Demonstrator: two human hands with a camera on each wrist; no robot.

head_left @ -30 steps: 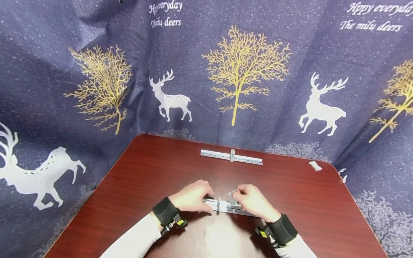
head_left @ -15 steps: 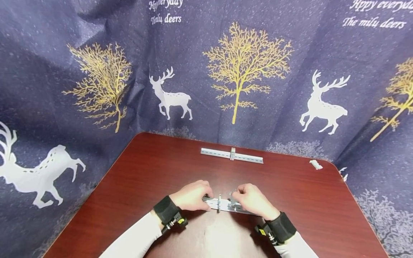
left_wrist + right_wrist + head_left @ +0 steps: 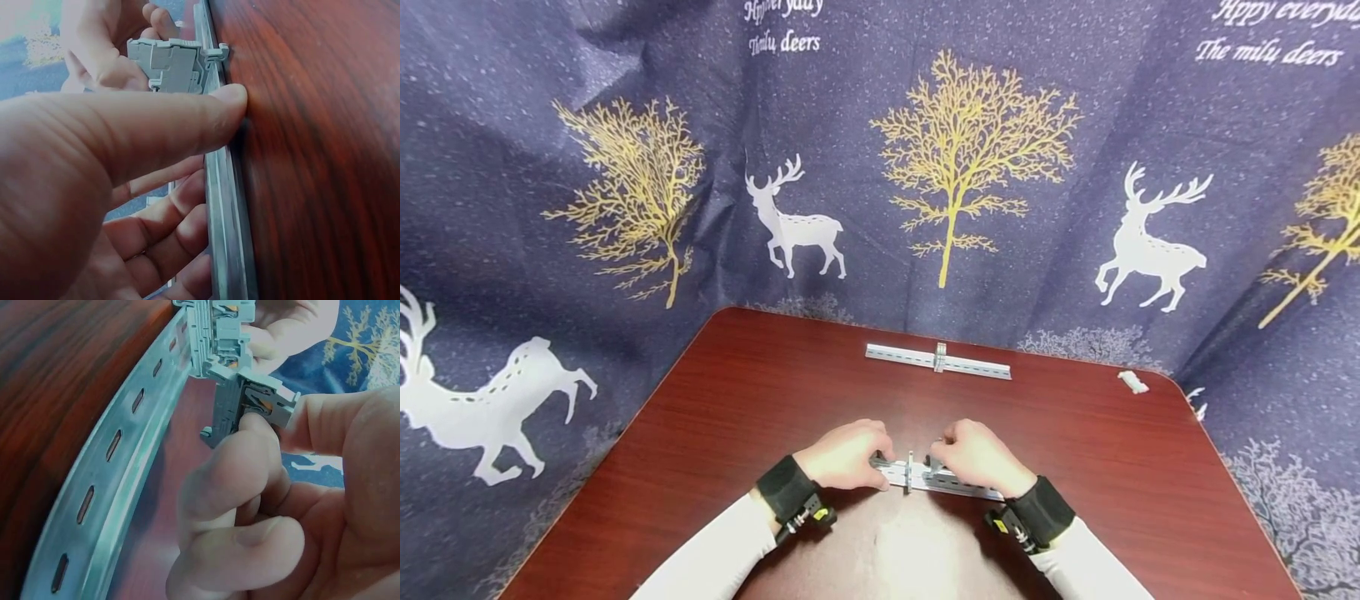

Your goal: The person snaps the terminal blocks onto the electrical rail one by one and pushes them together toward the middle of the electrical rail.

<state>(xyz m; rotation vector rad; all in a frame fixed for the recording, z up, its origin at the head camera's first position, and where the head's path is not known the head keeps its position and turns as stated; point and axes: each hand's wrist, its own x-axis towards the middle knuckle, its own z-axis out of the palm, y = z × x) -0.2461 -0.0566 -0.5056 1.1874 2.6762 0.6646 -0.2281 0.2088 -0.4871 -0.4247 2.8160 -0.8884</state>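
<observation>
A slotted metal DIN rail (image 3: 958, 485) lies across the table in front of me. My left hand (image 3: 848, 455) grips its left end, the thumb along one edge and the fingers against the other side. One grey terminal block (image 3: 201, 339) sits across the rail near its middle, just right of my left hand. Between thumb and fingers, my right hand (image 3: 983, 460) pinches a second grey terminal block (image 3: 259, 400). In the right wrist view that block is tilted, close beside the seated one, its lower hook off the rail. Fingers partly hide it.
Farther back on the reddish wooden table (image 3: 760, 383) lies another DIN rail (image 3: 898, 357) with terminal blocks (image 3: 940, 357) at its middle. A small white part (image 3: 1132, 382) rests near the back right corner. A patterned blue curtain (image 3: 872, 167) hangs behind the table.
My right hand has shifted left with the terminal block, bringing it nearer the seated one. My left hand has stayed on the rail.
</observation>
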